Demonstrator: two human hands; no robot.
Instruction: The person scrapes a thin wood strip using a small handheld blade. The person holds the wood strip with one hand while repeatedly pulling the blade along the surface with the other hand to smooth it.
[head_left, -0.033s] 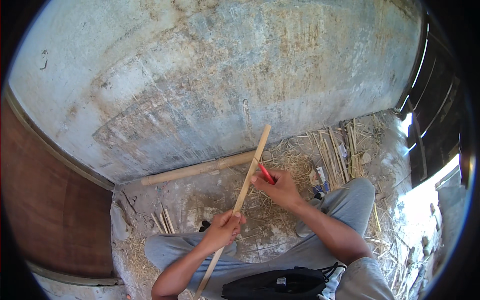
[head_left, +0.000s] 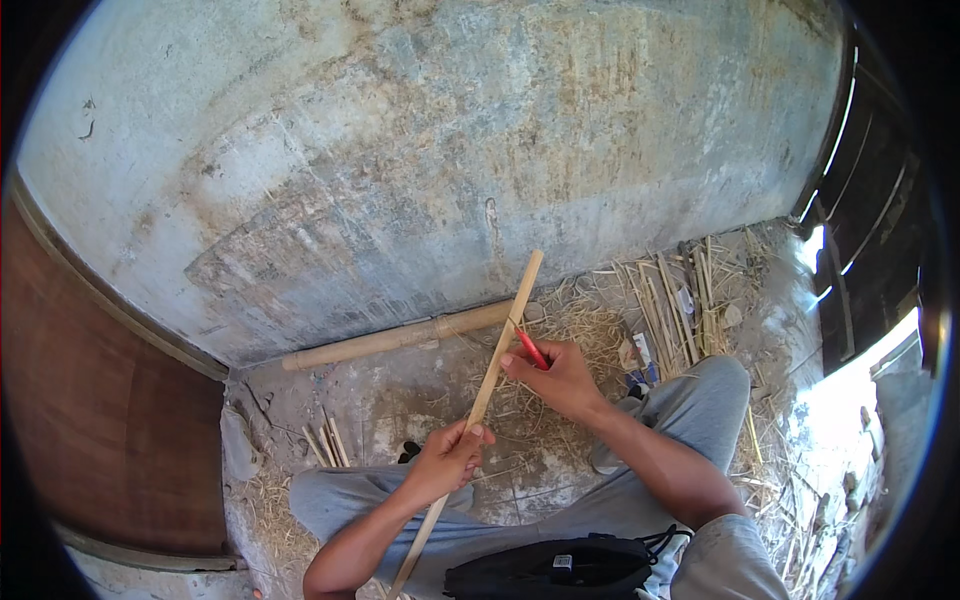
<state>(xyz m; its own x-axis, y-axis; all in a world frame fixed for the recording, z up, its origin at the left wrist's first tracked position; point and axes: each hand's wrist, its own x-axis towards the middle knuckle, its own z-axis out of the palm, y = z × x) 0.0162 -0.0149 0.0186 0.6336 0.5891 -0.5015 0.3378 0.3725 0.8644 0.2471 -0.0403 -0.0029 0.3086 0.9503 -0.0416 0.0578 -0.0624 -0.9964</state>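
A long pale bamboo strip (head_left: 490,372) slants across the middle, its far end near the wall and its near end over my lap. My left hand (head_left: 450,460) is closed around its lower half, thumb on top. Higher up, my right hand (head_left: 553,376) pinches a slim red pen (head_left: 531,349) whose pointed end meets the strip's right edge. The right thumb rests against the strip below that point. A small dark line crosses the strip at the pen's tip.
A thick bamboo pole (head_left: 400,343) lies along the base of the stained wall (head_left: 470,170). Several thin bamboo sticks (head_left: 668,305) and shavings (head_left: 590,335) cover the floor at right. More short sticks (head_left: 327,443) stand beyond my left knee. A black pouch (head_left: 550,570) sits on my lap.
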